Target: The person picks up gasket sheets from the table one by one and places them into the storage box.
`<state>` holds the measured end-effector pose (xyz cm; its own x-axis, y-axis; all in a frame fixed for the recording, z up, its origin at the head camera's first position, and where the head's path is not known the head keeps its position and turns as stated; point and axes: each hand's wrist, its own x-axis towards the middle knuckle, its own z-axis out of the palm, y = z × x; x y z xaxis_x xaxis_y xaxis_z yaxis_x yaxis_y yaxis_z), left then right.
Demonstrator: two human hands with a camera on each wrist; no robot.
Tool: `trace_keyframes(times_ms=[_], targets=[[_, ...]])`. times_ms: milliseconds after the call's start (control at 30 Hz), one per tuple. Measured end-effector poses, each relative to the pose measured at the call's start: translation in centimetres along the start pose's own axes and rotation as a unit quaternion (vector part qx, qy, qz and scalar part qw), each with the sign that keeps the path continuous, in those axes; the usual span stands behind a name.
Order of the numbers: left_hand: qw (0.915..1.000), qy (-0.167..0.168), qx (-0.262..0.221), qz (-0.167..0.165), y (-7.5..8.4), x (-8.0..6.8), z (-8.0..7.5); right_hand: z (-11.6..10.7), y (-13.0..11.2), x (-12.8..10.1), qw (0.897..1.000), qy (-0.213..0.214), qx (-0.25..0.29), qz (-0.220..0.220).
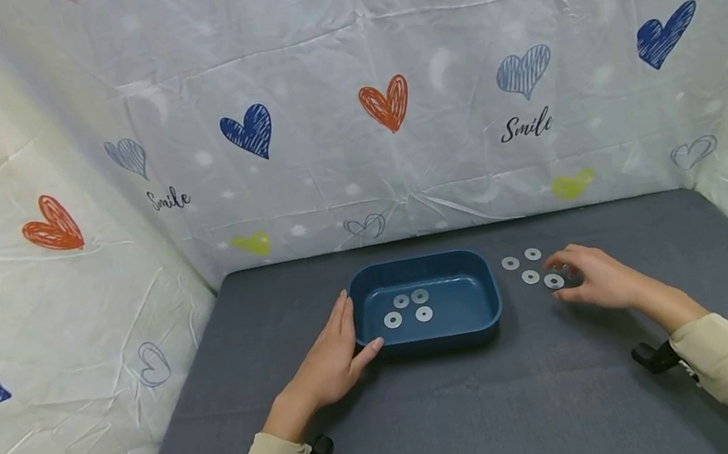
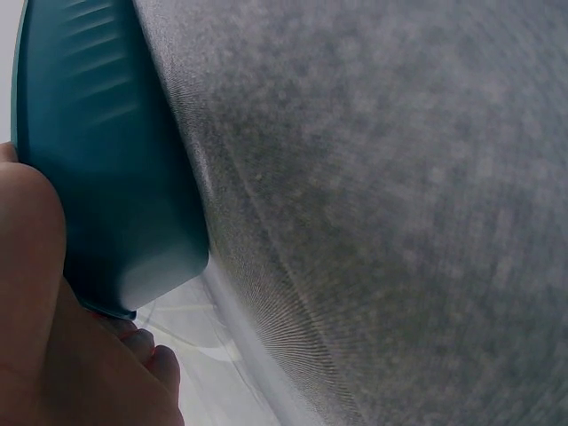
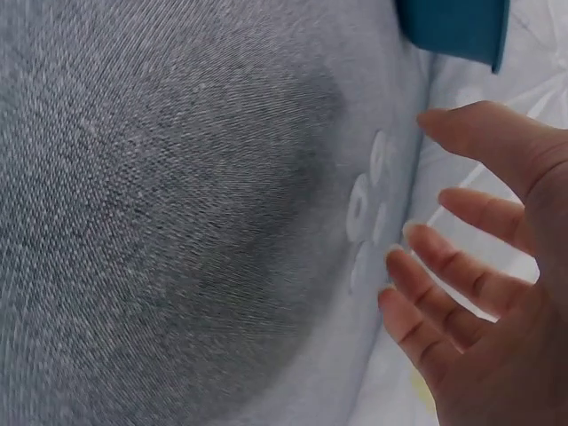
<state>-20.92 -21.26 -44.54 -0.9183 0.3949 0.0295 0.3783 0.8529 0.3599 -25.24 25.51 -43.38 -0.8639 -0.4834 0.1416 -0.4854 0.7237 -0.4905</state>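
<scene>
My left hand (image 1: 330,357) rests against the left end of a blue rectangular tray (image 1: 448,340). Its fingers lie fairly straight along the end wall, with the thumb at the front corner; the left wrist view shows the thumb (image 2: 27,240) against the tray's side. Several flat, pale washers (image 1: 424,314) lie inside the tray on its left half. To the right of the tray, my right hand (image 1: 600,277) hovers over the table with thumb and fingers spread apart. Between them, below, a washer (image 1: 554,281) lies on the cloth. Nothing is held in the right wrist view.
More loose washers (image 1: 531,277) lie between the tray and my right hand. Dark grey cloth (image 1: 468,418) covers the table. A white curtain (image 1: 328,185) printed with hearts hangs behind the table's back edge and along both sides.
</scene>
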Motion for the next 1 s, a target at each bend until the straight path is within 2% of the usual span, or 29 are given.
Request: trace_keyframes(times_ms=[600,1000], targets=[[1.0,-0.004,-0.001,0.001,0.0,0.1,0.0,1.1,1.3,1.7,0.999,-0.017,-0.011,0.038],[1.0,-0.005,-0.002,-0.005,0.0,0.0,-0.1,1.2,1.8,2.6,0.998,0.0,-0.029,0.051]])
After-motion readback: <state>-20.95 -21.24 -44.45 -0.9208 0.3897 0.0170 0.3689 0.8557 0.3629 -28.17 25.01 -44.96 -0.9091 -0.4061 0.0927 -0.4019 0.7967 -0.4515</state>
